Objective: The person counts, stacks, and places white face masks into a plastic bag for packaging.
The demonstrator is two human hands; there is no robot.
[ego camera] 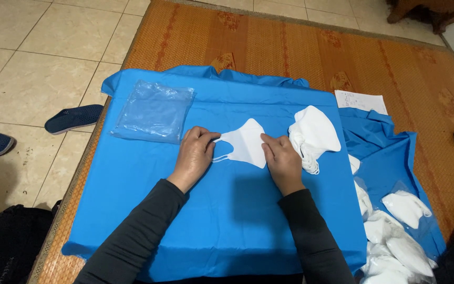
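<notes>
Both hands (195,155) (281,160) pinching soft white mask (248,144) — perhaps folded — blue cloth (227,210)

A stack of clear plastic bags (153,111) lies up-left of the fingers; a pile of white folded masks (313,134) just right; bagged white masks (403,236) heaped lower right; dark blue slippers (73,118) far left.

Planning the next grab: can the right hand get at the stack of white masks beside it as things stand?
Probably yes. The right hand lies just beside the stack of white masks, with only bare blue cloth between; but its fingers rest on the single mask.
</notes>
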